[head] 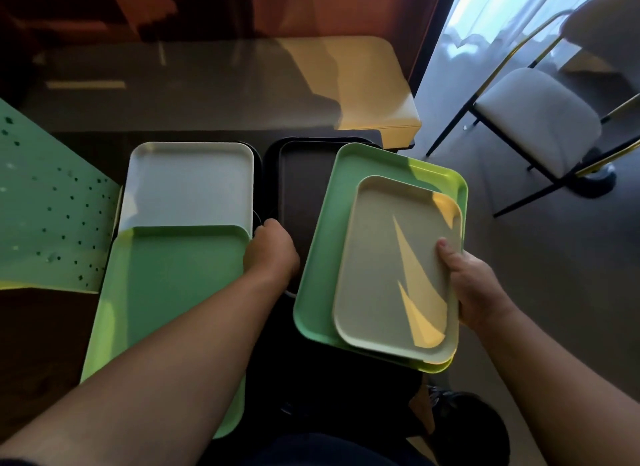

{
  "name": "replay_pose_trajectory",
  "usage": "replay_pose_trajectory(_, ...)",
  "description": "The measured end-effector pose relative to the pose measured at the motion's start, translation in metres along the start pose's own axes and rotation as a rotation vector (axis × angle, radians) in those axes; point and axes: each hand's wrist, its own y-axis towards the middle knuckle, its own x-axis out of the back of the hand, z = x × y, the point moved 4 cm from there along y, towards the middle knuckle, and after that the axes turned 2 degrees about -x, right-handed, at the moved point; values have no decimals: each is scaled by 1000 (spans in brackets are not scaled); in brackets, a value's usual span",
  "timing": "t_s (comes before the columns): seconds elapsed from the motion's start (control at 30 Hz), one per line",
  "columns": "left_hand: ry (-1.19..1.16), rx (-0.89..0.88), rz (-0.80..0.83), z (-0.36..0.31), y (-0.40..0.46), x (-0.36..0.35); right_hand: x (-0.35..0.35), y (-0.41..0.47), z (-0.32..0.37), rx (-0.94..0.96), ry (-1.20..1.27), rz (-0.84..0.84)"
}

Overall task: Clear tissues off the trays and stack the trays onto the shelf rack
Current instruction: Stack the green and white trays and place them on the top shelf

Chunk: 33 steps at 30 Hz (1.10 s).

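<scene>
Head cam only, so one angle: the right hand (pixel 476 285) is gripping the small beige tray (pixel 391 268) at its 3 o'clock edge, thumb pressing on top and the other fingers tucked underneath where I can't see them. That tray is sitting nested inside a larger green tray (pixel 322 243), both tilting a bit, out at about 3 o'clock from centre. The left hand (pixel 272 249) is curling around the right rim of another green tray (pixel 173 285) at 9 o'clock; its fingertips are hiding behind the rim, so how tightly it's closing is hard to call. A white tray (pixel 188 183) is lying just beyond, its near end tucked under that green one. Between the hands a dark tray (pixel 298 188) is showing, mostly covered and blending into the shadowy surface. A green perforated panel (pixel 52 216) is getting cut off at the left edge, and a chair (pixel 533 119) is standing at 2 o'clock.
</scene>
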Motion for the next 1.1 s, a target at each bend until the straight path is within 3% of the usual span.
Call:
replay_pose_trajectory(0.13, -367, 29, -64, 7, -10, 14, -8, -1, 7, -5, -19, -10)
replay_pose_trajectory(0.47, -1095, -23, 18, 65, -45, 52, -74, -19, 29, 88, -29, 41)
replay_pose_trajectory(0.7, -1310, 32, 66, 118, -57, 83, -147, -43, 14, 73, -96, 140)
replay_pose_trajectory(0.8, -1284, 64, 163, 149, -59, 95, -175, -54, -3, 49, -108, 174)
replay_pose_trajectory(0.9, -1103, -19, 271, 175, -64, 108, -196, -63, -26, -2, -79, 216)
replay_pose_trajectory(1.1, -1110, -67, 231, 219, -73, 125, -229, -84, -45, -87, -59, 335)
